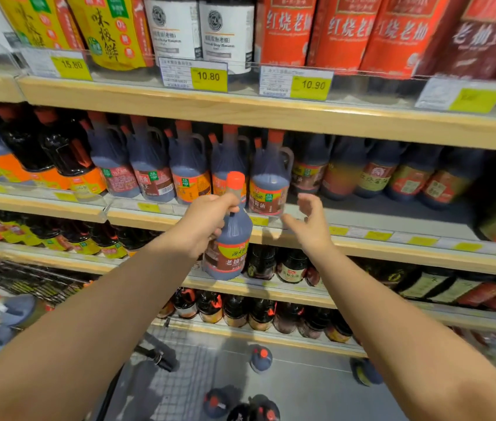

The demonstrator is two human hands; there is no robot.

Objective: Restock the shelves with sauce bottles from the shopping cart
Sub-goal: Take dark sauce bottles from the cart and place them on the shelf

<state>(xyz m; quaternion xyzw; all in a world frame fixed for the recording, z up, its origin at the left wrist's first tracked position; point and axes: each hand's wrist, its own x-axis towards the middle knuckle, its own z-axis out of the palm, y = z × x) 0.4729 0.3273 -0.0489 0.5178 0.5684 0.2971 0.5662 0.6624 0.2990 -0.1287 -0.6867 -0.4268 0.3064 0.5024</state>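
Note:
My left hand (207,220) grips the neck and handle of a dark sauce bottle (228,247) with an orange-red cap and a red and yellow label. It hangs upright in front of the middle shelf (362,241). My right hand (310,220) is open just to the right of the bottle, fingers spread and curled, touching nothing. Behind both hands a row of similar jug-shaped sauce bottles (269,177) stands on that shelf. Several more bottles (260,358) lie low in the shopping cart (186,369).
The top shelf (240,107) carries tall bottles and yellow price tags. Lower shelves (271,290) hold small dark bottles. To the right of the jugs the middle shelf shows a bare grey strip (392,217) at its front. Another wire basket (28,278) sits at the left.

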